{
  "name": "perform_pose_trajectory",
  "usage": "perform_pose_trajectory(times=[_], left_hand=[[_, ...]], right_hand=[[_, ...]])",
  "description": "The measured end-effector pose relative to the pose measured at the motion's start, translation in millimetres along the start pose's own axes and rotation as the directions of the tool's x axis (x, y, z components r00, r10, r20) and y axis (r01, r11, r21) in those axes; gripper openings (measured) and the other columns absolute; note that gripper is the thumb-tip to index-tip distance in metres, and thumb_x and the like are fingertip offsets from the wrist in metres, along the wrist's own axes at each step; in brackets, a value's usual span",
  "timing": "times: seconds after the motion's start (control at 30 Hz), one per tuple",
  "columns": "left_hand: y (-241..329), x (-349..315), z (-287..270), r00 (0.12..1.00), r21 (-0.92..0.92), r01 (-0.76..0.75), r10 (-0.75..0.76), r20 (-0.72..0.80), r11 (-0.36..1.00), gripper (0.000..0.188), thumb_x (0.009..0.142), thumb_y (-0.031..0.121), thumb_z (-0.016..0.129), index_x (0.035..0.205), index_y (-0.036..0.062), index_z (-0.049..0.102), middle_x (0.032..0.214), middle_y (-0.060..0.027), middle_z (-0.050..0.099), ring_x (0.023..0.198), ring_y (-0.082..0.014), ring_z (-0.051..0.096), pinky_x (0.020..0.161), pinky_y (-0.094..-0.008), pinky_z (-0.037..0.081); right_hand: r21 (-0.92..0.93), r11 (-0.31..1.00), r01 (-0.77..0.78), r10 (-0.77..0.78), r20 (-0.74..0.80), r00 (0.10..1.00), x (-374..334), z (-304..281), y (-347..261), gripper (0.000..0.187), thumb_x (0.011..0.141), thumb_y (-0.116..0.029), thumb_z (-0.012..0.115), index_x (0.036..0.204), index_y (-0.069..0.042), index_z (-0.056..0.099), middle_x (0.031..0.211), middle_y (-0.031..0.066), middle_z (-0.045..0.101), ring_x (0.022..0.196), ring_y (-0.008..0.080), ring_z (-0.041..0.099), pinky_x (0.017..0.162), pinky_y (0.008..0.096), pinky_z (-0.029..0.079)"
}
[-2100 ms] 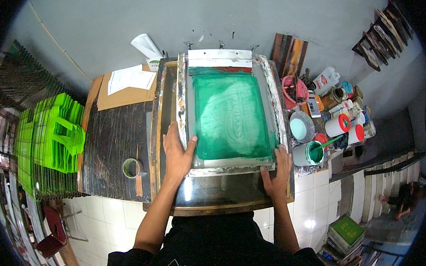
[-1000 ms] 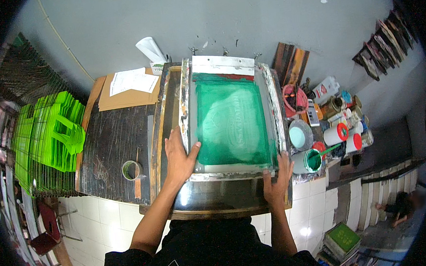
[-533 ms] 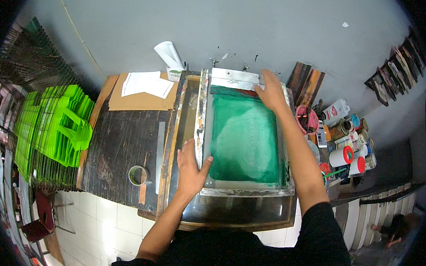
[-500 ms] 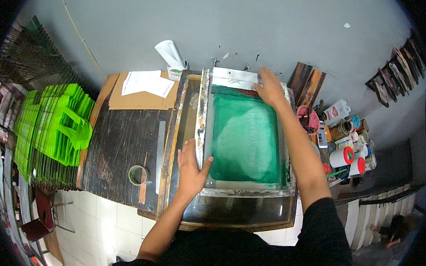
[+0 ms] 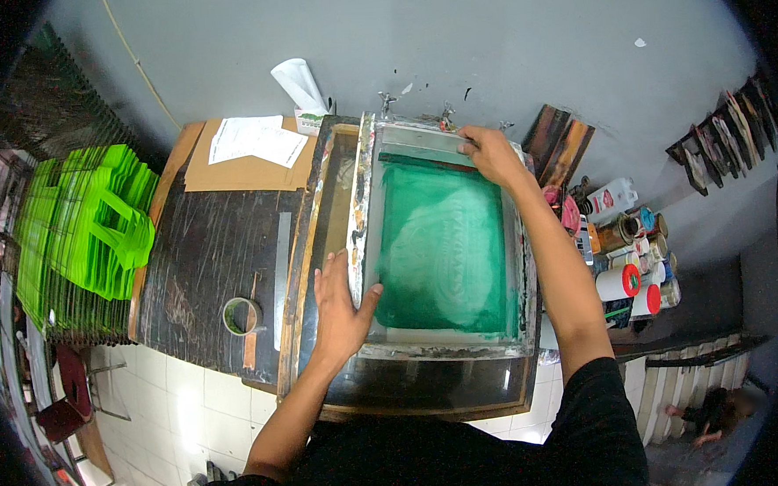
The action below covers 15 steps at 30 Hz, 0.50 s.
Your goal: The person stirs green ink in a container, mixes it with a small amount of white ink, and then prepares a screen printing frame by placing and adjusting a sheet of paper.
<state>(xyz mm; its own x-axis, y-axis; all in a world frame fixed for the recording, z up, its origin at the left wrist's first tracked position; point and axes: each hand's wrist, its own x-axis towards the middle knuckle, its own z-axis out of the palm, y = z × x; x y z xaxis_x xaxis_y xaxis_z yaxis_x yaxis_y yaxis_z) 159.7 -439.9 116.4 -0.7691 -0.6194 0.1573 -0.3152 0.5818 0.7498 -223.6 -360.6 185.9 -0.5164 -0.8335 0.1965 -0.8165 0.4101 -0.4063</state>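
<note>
In the head view, the printing frame (image 5: 360, 236) lies flat over a glossy dark panel (image 5: 432, 389) with a wooden border, right of the scratched desk (image 5: 204, 244). The left hand (image 5: 340, 325) rests at the lower part of its left rail, fingers spread and thumb set wide, the thumb reaching over the inner side. The right hand (image 5: 495, 160) is at the frame's upper right, its fingers drawn in narrow; whether they grip something there, I cannot tell. A tape roll (image 5: 241, 316) and a slim metal strip (image 5: 281, 279) lie on the desk.

The frame looks stiff and probably has moderate weight, so the side rails seem the place to take hold — best on both sides, to keep it level. The green-coated mesh (image 5: 443, 266) is likely the fragile part: thin, taut, and slippery if the coat is wet. Paint-crusted rails should give rougher, surer purchase — fingers belong there.
</note>
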Motion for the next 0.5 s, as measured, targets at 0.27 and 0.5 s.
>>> perform_pose_trajectory(times=[0.27,0.5], left_hand=[[1,2,-2,1.0,-0.018,0.005,-0.005,0.011,1.0,0.075,0.095,0.031,0.067,0.149,-0.01,0.034,0.15,-0.035,0.041,0.148,-0.0455,0.031,0.123,-0.0551,0.013],[-1,0,0,1.0,-0.038,-0.002,0.003,0.006,0.999,0.075,0.095,0.031,0.067,0.149,-0.0096,0.035,0.15,-0.0349,0.041,0.148,-0.0448,0.03,0.123,-0.0547,0.014]], right_hand=[[0.065,0.997,-0.048,0.053,-0.073,0.996,1,-53,-13,0.022,0.096,-0.013,0.064,0.114,-0.002,0.067,0.102,0.0218,0.071,0.095,0.0355,0.068,0.085,0.0421,0.05],[0.061,0.994,-0.092,0.092,-0.009,0.996,0,-13,17,0.025,0.095,-0.013,0.064,0.118,-0.004,0.067,0.112,0.0224,0.07,0.105,0.0408,0.066,0.091,0.0471,0.049]])
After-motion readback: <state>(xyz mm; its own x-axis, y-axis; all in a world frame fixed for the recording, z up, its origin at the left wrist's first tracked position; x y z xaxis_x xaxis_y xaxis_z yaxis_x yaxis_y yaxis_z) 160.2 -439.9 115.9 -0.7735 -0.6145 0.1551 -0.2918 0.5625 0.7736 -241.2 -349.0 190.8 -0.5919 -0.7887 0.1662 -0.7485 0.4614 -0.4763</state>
